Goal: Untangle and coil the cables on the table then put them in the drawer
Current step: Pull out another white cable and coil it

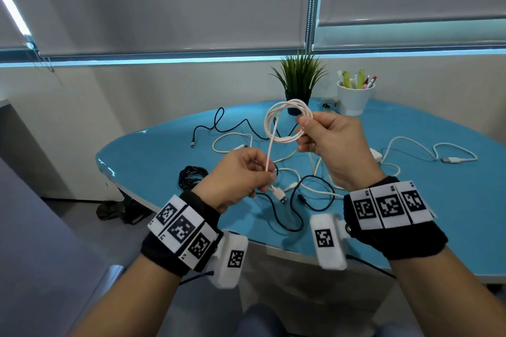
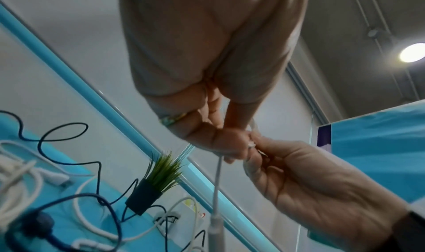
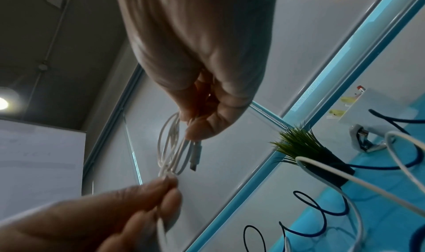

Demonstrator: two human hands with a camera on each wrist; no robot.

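Observation:
My right hand [image 1: 315,131] holds a white cable [image 1: 287,123] wound into several loops, raised above the blue table [image 1: 410,213]. My left hand [image 1: 260,172] pinches the loose tail of the same cable just above its USB plug [image 1: 280,195], which hangs below the fingers. In the right wrist view the white cable's coil [image 3: 171,146] hangs from my right hand's fingertips [image 3: 202,130], with the other plug [image 3: 195,156] dangling beside it. On the table lie tangled white cables [image 1: 315,172] and dark cables [image 1: 295,208]. No drawer is in view.
A coiled black cable [image 1: 191,176] lies near the table's left edge. A potted green plant [image 1: 298,85] and a white cup of pens [image 1: 354,98] stand at the back. Another white cable with a USB plug [image 1: 451,159] lies at right. Closed blinds cover the window behind.

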